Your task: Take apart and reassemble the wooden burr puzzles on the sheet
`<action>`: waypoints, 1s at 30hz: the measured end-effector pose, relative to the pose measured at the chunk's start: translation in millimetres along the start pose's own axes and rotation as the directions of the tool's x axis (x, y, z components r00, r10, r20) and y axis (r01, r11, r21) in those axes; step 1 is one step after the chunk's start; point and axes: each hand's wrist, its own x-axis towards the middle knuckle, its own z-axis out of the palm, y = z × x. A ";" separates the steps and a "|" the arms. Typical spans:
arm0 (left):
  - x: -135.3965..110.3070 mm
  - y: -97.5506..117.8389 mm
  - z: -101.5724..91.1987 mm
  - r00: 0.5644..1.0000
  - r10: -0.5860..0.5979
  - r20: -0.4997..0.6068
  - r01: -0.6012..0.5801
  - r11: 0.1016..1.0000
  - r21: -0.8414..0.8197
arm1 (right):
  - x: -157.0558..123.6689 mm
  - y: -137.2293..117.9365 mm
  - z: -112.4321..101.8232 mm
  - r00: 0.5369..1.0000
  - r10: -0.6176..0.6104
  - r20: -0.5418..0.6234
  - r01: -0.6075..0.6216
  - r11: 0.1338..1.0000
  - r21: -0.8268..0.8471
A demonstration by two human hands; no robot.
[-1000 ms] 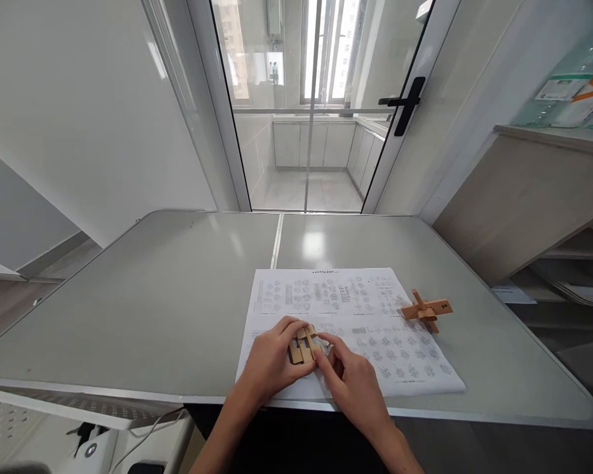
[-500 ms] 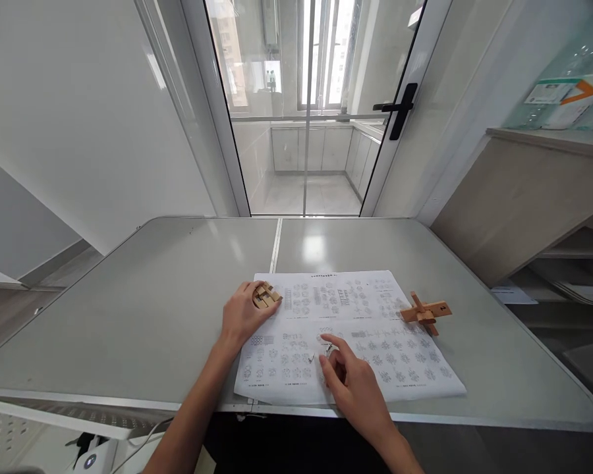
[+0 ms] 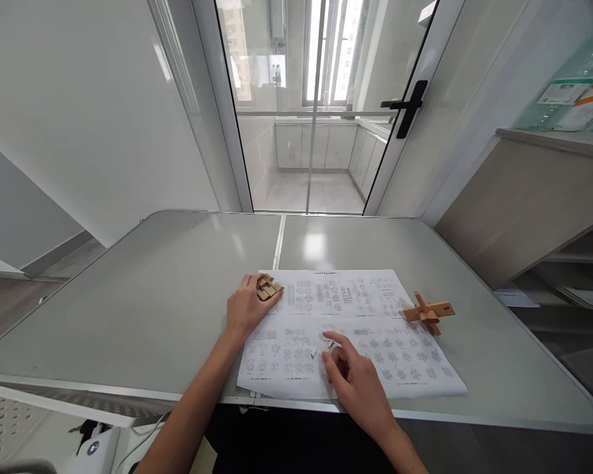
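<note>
My left hand [image 3: 247, 306] is closed round a small wooden interlocking puzzle [image 3: 267, 288] at the far left of a printed sheet of diagrams [image 3: 356, 329]. My right hand [image 3: 353, 376] rests on the near part of the sheet, its fingers loosely curled, with the index fingertip beside a tiny metal piece [image 3: 330, 343] on the paper. Whether the fingers pinch that piece cannot be made out. A second wooden puzzle [image 3: 427, 311], cross-shaped, lies at the sheet's right edge, apart from both hands.
The sheet lies on a grey folding table [image 3: 168, 296] with a seam down its middle. Behind it is a glass door with a black handle [image 3: 405, 105]. A wooden shelf unit [image 3: 538, 197] stands to the right.
My left hand carried the small wooden puzzle from the sheet's near middle up to its far left. My right hand stayed near the middle of the sheet.
</note>
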 end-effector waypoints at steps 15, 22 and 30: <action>-0.5 -0.9 1.1 1.000 0.012 -0.012 -0.012 0.999 0.030 | 1.6 18.2 -71.7 0.837 0.427 -0.341 -0.102 0.735 0.670; -1.4 2.7 -4.0 1.000 0.011 -0.007 -0.011 0.999 0.034 | 7.0 45.3 -119.3 0.853 0.521 -0.032 -0.071 0.176 0.982; -3.4 3.4 -5.9 0.992 0.026 -0.126 -0.028 0.999 -0.018 | 24.4 51.5 -138.5 0.940 0.266 0.214 -0.068 -0.468 0.881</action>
